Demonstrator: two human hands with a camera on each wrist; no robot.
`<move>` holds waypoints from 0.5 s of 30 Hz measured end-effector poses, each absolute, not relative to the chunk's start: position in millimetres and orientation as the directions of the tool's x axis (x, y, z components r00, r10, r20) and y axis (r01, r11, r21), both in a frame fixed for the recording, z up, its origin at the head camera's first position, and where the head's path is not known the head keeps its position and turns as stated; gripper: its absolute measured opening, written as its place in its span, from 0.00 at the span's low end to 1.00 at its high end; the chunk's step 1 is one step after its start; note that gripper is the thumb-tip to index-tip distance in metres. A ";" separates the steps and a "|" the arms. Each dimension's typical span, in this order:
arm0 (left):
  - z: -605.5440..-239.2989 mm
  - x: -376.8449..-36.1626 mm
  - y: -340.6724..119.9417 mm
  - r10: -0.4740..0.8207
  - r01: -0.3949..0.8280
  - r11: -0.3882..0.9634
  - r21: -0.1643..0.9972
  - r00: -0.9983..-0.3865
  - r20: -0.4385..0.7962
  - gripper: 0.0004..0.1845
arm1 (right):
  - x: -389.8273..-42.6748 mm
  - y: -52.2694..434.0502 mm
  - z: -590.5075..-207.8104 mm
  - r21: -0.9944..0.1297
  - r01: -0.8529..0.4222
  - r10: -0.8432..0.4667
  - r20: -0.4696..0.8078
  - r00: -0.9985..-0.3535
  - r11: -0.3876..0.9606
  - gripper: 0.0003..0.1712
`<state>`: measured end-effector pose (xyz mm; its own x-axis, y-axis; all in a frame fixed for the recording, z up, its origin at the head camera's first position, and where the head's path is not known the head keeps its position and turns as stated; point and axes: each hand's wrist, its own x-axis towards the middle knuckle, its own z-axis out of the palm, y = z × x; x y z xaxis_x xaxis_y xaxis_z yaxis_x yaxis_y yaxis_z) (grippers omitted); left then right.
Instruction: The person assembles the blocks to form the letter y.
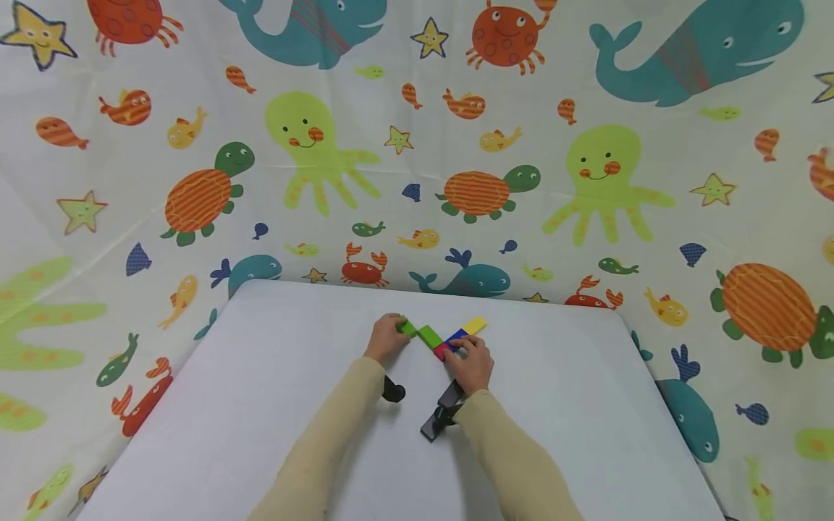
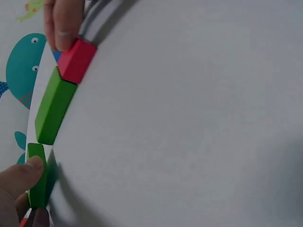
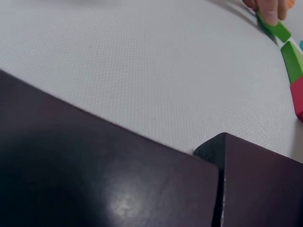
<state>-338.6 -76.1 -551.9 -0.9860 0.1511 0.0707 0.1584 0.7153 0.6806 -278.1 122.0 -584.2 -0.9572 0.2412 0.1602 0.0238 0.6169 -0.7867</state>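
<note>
A row of wooden blocks lies on the white table (image 1: 274, 405). My left hand (image 1: 397, 327) pinches a small green block (image 1: 407, 328) (image 2: 37, 176) at the row's left end. A longer green block (image 1: 430, 336) (image 2: 54, 106) comes after it, then a red block (image 1: 442, 352) (image 2: 76, 60). My right hand (image 1: 460, 352) has its fingertips curled on the red block, where a blue block (image 1: 457, 337) and a yellow block (image 1: 476, 325) branch off to the far right. In the right wrist view the green blocks (image 3: 293, 59) and the red block (image 3: 298, 97) show at the right edge.
A cloth printed with sea animals (image 1: 417, 145) hangs behind and around the table. The table's far edge (image 1: 417, 291) runs just past the blocks. A dark wrist mount (image 3: 118, 189) fills the lower right wrist view.
</note>
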 end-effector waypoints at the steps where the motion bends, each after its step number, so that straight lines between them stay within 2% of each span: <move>1: -551.2 -339.8 -76.6 0.129 0.137 0.700 0.701 -0.990 0.065 0.21 | -278.4 121.0 -585.0 -0.788 0.022 0.242 0.163 -0.956 0.615 0.16; 5: -547.8 -345.6 -78.1 0.044 0.058 0.645 0.762 -0.998 0.039 0.21 | -279.8 117.6 -588.9 -0.780 0.026 0.245 0.165 -0.955 0.626 0.16; 9: -546.4 -350.9 -77.9 0.000 0.046 0.623 0.781 -0.998 0.058 0.20 | -280.3 116.7 -590.1 -0.774 0.027 0.239 0.162 -0.957 0.633 0.16; 15: -548.8 -355.0 -69.2 0.036 0.067 0.641 0.765 -0.998 0.057 0.19 | -282.1 121.7 -592.4 -0.768 0.020 0.257 0.189 -0.948 0.640 0.17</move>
<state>-355.0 -69.2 -548.8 -0.9977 0.0357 0.0573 0.0668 0.6406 0.7650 -282.1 121.7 -592.4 -0.9476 0.2573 0.1892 0.0203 0.6396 -0.7685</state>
